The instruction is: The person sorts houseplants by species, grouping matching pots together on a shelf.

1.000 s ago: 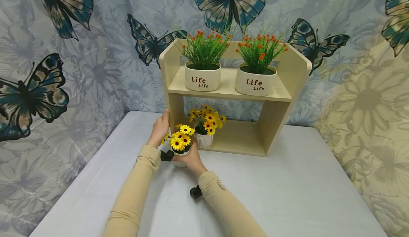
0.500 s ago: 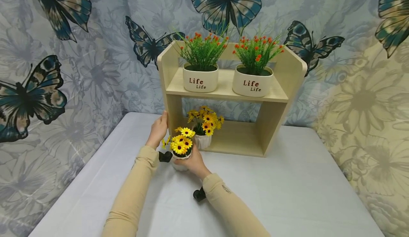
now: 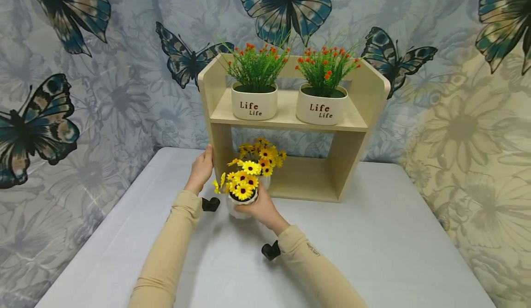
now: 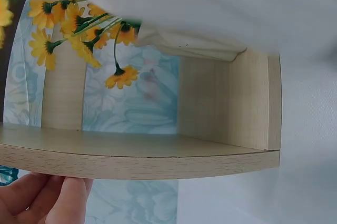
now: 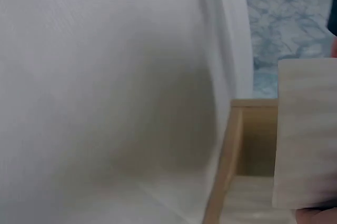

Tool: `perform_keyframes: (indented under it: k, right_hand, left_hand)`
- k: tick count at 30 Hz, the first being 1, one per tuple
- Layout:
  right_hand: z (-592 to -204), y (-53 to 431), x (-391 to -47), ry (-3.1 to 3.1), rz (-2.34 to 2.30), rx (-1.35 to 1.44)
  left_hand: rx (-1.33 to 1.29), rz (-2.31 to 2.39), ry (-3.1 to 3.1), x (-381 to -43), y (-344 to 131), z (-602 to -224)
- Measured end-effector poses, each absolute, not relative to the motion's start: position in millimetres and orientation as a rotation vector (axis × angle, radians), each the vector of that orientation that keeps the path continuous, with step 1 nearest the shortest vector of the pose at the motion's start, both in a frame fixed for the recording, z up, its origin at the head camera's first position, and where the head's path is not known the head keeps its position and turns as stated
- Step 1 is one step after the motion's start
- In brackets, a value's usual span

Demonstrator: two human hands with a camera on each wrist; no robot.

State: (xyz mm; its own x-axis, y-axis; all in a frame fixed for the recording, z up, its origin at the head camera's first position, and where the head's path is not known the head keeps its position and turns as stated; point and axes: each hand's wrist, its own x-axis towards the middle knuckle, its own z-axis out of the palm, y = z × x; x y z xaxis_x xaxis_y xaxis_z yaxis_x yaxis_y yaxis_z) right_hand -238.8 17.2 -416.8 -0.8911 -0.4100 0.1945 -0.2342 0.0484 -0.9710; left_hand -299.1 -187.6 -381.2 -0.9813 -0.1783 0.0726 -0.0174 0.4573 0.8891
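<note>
My right hand (image 3: 265,209) grips a white pot of yellow artificial daisies (image 3: 244,189) in front of the lower left of a wooden shelf (image 3: 309,179). The held pot (image 5: 308,134) fills the right edge of the right wrist view, with a little of the hand below it. Against the outer face of the shelf's left side, my left hand (image 3: 201,169) rests its fingers (image 4: 68,195). A second pot of yellow daisies (image 3: 266,156) stands inside the lower compartment at the left. From the head view, the held flowers partly cover its pot, which shows in the left wrist view (image 4: 189,45).
On the upper board stand two white pots marked "Life", one left (image 3: 255,103) and one right (image 3: 321,107), holding green grass with red-orange blooms. A white cloth covers the table (image 3: 373,243). Butterfly-patterned fabric (image 3: 452,128) hangs behind and at the sides.
The right hand has carried the held pot to the right, and its flowers now overlap the shelved daisies. The left hand stays against the shelf side. The head view has shifted slightly.
</note>
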Motion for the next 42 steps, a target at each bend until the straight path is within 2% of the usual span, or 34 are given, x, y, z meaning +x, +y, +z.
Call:
perform_keyframes:
  k: [9,23,33,42]
  right_hand:
    - [-405,56,-244,2.200,-2.027,-0.608]
    - [-422,121,-280,2.438,-2.043,-0.322]
    - [-429,142,-297,2.556,-2.068,-0.010]
    - [-442,157,-310,2.636,-2.046,0.057]
  left_hand:
    - [0.185,-1.525,-2.521,-298,-193,-386]
    - [0.171,-1.479,-2.477,-299,-194,-385]
    - [0.157,-1.482,-2.493,-301,-191,-385]
    - [0.163,-1.498,-2.505,-303,-190,-385]
